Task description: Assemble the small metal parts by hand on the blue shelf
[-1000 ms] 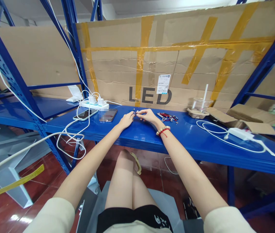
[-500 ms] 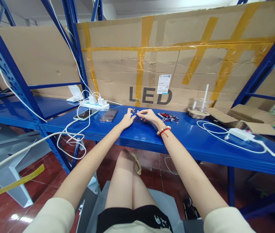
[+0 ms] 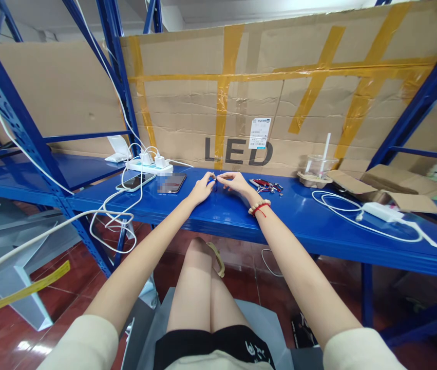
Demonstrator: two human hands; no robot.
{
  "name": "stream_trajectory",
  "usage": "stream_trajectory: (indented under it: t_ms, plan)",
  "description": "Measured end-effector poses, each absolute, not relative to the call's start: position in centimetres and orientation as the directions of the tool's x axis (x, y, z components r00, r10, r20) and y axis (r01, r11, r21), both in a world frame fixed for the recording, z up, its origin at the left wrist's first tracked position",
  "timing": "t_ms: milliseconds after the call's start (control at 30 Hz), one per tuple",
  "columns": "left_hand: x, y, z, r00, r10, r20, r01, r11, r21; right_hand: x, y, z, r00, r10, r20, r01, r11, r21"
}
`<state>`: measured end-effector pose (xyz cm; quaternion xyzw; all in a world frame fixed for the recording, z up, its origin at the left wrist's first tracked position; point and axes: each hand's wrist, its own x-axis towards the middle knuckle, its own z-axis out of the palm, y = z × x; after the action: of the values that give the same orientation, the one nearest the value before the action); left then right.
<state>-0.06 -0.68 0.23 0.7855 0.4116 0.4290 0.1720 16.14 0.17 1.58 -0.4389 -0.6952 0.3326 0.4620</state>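
Note:
Both hands meet above the blue shelf top, fingertips almost together. In my left hand (image 3: 202,189) the fingers are closed round a small blue object (image 3: 212,181) with a bit of shiny metal; its exact kind is too small to tell. My right hand (image 3: 235,183), with a beaded bracelet (image 3: 259,205) and red cord at the wrist, pinches thumb and forefinger at the object's right end. What lies between those fingertips is hidden. Just right of that hand is a small heap of red and silver metal pieces (image 3: 266,185).
A white power strip (image 3: 149,166) with plugs and cables, a phone (image 3: 136,181) and a dark flat device (image 3: 174,183) lie to the left. On the right are a clear cup with straw (image 3: 320,167), a white adapter (image 3: 383,212) with cable, and cardboard (image 3: 403,180). A large carton (image 3: 187,113) stands behind.
The blue object has turned slightly and shows less beyond my left fingers. My right fingertips have shifted a little, pinching closer together. The surrounding things stay put.

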Motion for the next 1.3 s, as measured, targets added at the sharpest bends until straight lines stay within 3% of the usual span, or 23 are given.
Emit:
stream_trajectory:
  t_ms: [200, 633, 1000, 1300]
  plan:
    - [-0.1, -0.8, 0.2, 0.321, 0.753, 0.575, 0.445, -0.656, 0.610, 16.3, 0.1, 1.8, -0.196, 0.917, 0.347, 0.272, 0.391, -0.879]
    - [-0.2, -1.0, 0.4, 0.353, 0.698, 0.623, 0.450, -0.711, 0.541, 16.3, -0.1, 2.3, -0.167, 0.968, 0.186, 0.292, 0.229, -0.929]
    - [0.0, -0.9, 0.4, 0.304, 0.743, 0.596, 0.464, -0.662, 0.589, 16.3, -0.2, 2.0, -0.217, 0.899, 0.381, 0.242, 0.428, -0.871]
    - [-0.2, -0.5, 0.0, 0.340, 0.725, 0.599, 0.448, -0.685, 0.575, 16.2, 0.3, 1.7, -0.228, 0.890, 0.394, 0.242, 0.444, -0.863]
